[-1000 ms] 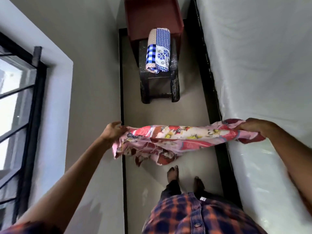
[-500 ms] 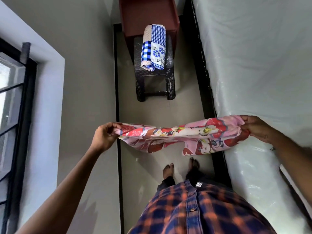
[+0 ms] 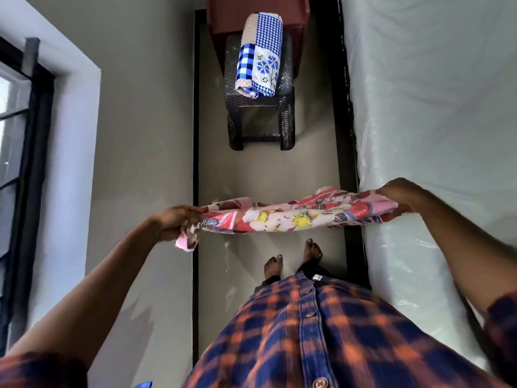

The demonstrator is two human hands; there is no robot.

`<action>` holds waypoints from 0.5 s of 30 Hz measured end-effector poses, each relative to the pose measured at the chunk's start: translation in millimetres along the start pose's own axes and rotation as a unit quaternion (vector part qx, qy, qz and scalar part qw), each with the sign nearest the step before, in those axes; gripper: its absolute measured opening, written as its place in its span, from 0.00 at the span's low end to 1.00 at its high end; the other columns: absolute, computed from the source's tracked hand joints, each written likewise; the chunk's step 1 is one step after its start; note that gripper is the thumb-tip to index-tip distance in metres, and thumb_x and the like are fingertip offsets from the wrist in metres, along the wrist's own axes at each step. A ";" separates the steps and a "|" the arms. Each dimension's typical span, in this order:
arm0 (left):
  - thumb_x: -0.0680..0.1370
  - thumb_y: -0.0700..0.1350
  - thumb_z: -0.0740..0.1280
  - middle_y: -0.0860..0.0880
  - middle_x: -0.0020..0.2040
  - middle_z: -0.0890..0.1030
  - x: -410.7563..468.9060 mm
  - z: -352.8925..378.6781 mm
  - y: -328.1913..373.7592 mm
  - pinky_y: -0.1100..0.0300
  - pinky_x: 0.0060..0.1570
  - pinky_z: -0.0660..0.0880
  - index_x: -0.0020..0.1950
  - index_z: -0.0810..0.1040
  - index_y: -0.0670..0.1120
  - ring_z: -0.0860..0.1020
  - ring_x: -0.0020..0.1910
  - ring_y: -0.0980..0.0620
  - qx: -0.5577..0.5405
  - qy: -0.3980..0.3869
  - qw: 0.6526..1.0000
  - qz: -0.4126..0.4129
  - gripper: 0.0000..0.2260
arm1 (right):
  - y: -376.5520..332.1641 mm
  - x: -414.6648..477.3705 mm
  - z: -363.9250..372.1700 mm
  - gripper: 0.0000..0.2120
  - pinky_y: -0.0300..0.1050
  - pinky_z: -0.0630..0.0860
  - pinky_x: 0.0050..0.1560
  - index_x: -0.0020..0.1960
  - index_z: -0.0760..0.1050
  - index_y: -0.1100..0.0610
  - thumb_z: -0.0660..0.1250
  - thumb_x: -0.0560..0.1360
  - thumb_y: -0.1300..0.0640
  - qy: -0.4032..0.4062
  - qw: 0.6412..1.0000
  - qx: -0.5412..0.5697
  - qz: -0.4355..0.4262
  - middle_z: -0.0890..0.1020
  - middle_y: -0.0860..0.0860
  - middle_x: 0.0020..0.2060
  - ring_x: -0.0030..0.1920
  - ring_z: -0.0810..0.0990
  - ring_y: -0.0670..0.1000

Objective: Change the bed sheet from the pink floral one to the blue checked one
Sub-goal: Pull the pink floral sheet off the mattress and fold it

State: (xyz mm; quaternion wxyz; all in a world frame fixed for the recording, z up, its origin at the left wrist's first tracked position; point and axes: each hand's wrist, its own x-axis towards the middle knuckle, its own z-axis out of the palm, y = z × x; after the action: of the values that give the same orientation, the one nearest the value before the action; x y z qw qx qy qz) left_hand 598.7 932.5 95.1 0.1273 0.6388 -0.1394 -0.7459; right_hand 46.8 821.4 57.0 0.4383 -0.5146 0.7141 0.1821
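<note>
- As the person stands in the narrow aisle beside the bed, the head view shows the pink floral sheet (image 3: pixel 291 217) gathered into a long narrow band. It is stretched across the aisle between two hands and is wholly off the bed.
- Left hand (image 3: pixel 176 222): fingers curled round the band's left end, with a loose corner dangling below the grip.
- Right hand (image 3: pixel 397 194): fingers closed over the band's right end, just above the mattress edge.
- Mattress (image 3: pixel 433 107): bare and pale under a shiny cover, with no sheet on the part in view.
- Blue checked sheet (image 3: pixel 260 56): folded into a bundle and lying on a dark woven stool (image 3: pixel 288 121) farther down the aisle, well apart from both hands.
- Red-brown furniture (image 3: pixel 223 12): stands just behind the stool, only partly in frame.
- Window (image 3: pixel 25 141): dark-framed, set in the wall on the person's left.
- Progress, by judgement: stripping the bed is done and folding the old sheet looks well advanced. Still to do are putting it aside, fetching the checked sheet, and spreading and tucking it, which is the larger share.
</note>
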 end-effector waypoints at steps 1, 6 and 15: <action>0.77 0.32 0.65 0.36 0.53 0.79 -4.5 4.6 -1.6 0.55 0.41 0.78 0.68 0.73 0.38 0.77 0.42 0.45 0.024 -0.014 1.000 -0.013 0.18 | -0.5 -0.5 -2.5 0.32 0.36 0.71 0.50 0.66 0.77 0.53 0.79 0.66 0.44 -0.037 0.992 0.117 0.019 0.83 0.53 0.58 0.56 0.82 0.53; 0.68 0.27 0.73 0.38 0.62 0.76 -8.7 6.8 -31.1 0.56 0.42 0.80 0.66 0.73 0.42 0.78 0.52 0.42 0.119 -0.009 0.993 -0.022 0.28 | 20.7 -15.8 -3.8 0.29 0.55 0.84 0.40 0.69 0.72 0.56 0.72 0.71 0.71 -0.146 0.930 0.338 -0.004 0.80 0.64 0.58 0.49 0.84 0.65; 0.69 0.42 0.77 0.41 0.43 0.83 -19.4 9.1 -76.3 0.57 0.32 0.78 0.55 0.83 0.49 0.79 0.30 0.49 -0.040 0.016 0.991 0.128 0.15 | 41.1 -25.3 23.0 0.18 0.52 0.84 0.36 0.58 0.80 0.52 0.69 0.75 0.71 -0.006 0.966 0.242 -0.089 0.83 0.56 0.55 0.45 0.84 0.54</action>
State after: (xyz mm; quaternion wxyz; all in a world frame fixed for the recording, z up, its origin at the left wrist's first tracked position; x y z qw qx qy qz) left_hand 591.7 1010.9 86.0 0.2489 0.6219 -0.1883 -0.7182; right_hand 22.3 868.9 57.1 0.5685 -0.4536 0.6856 -0.0332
